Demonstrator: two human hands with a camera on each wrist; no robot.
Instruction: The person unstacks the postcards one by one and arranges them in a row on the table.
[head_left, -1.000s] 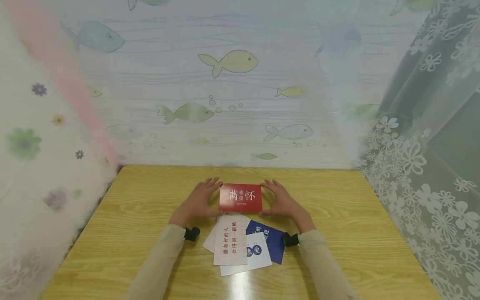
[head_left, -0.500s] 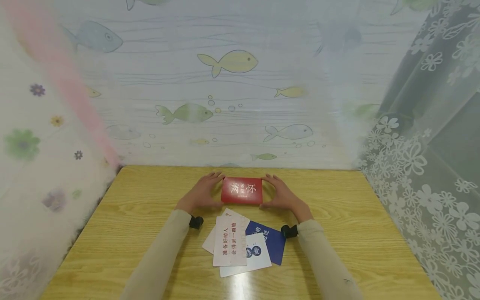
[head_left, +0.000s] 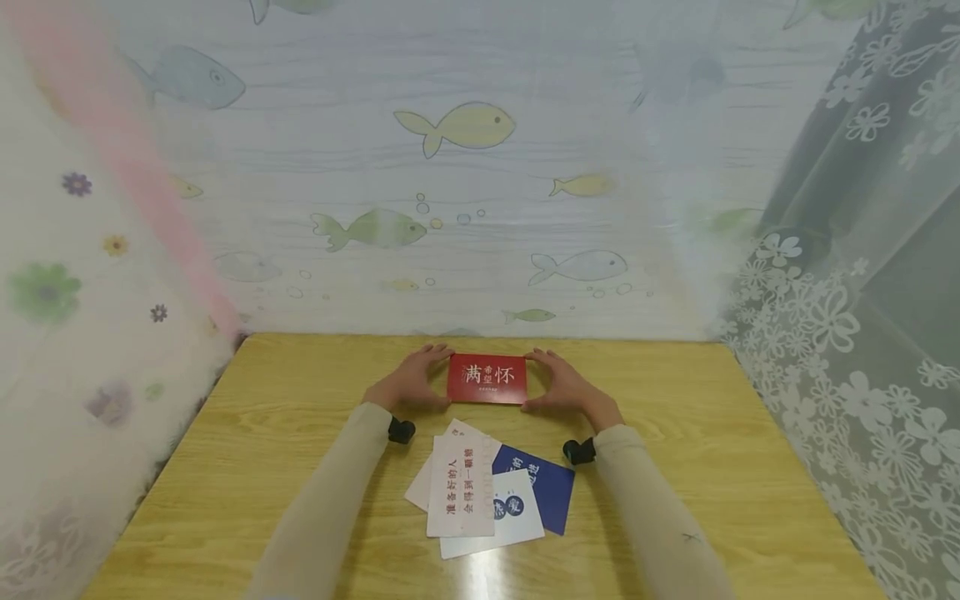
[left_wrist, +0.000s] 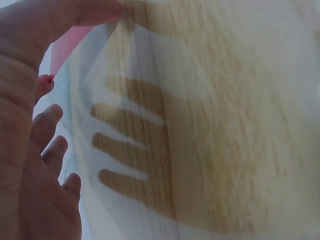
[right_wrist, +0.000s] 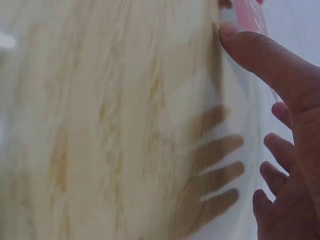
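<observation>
A red card point(head_left: 487, 379) with white Chinese characters is held level at the far part of the table, between both hands. My left hand point(head_left: 412, 381) grips its left end, forefinger at the far corner and thumb at the near one. In the same way my right hand point(head_left: 562, 385) grips the right end. Both wrist views show the card edge-on, a pink-red strip point(left_wrist: 70, 47) on the left side and another strip point(right_wrist: 250, 19) on the right, with the other fingers spread. Shadows of the hands fall on the wooden tabletop below.
Nearer to me several cards overlap in a fan: a pale pink card point(head_left: 461, 492) on top, a white card point(head_left: 517, 533) and a dark blue card point(head_left: 551, 496). The wooden table point(head_left: 187, 483) meets a fish-print curtain point(head_left: 480, 250) at its back edge.
Both hands have carried the red card away from me and slightly to the right. A gap now shows between it and the fanned cards, which have stayed in place.
</observation>
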